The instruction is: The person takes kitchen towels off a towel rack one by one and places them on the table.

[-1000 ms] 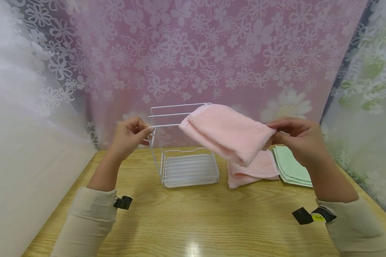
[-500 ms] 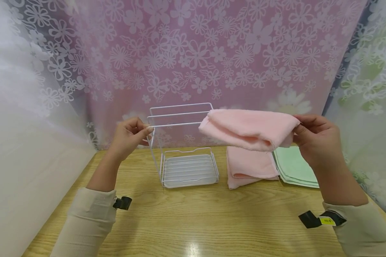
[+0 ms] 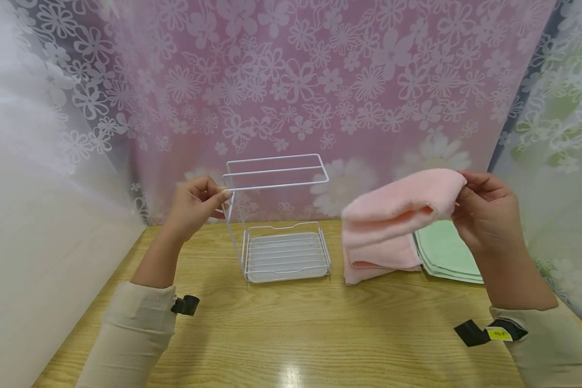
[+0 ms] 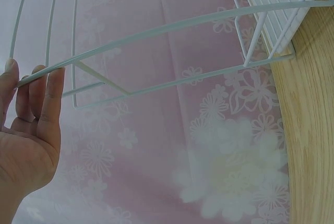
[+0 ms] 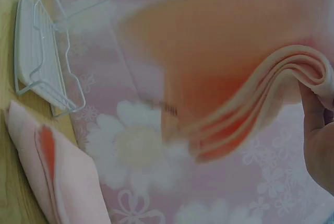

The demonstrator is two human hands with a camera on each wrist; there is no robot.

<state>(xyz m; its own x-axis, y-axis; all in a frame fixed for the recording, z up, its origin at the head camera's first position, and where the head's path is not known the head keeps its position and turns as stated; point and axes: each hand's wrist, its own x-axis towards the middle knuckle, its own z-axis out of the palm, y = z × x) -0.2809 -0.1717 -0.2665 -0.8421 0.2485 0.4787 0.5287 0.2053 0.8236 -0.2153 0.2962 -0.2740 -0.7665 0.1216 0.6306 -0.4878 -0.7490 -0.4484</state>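
Note:
A white wire rack (image 3: 276,186) stands on the table, with a slatted lower shelf over a white tray (image 3: 286,257). At its upper left corner my left hand (image 3: 196,207) pinches the top wire between thumb and fingers, plain in the left wrist view too. My right hand (image 3: 490,213) grips one end of a folded pink towel (image 3: 400,205), whose layers droop to the left in the air. Under it a second folded pink towel (image 3: 383,258) lies on the table. In the right wrist view the held towel (image 5: 235,78) shows its stacked folds.
Folded light green towels (image 3: 448,253) lie right of the lower pink towel, partly behind my right forearm. A flowered pink curtain (image 3: 291,81) hangs behind the wooden table (image 3: 291,328). White sheeting (image 3: 53,215) borders the left side.
My right hand has moved right, carrying the pink towel away from the rack's top wires to above the other pink towel. The left hand keeps its place on the rack.

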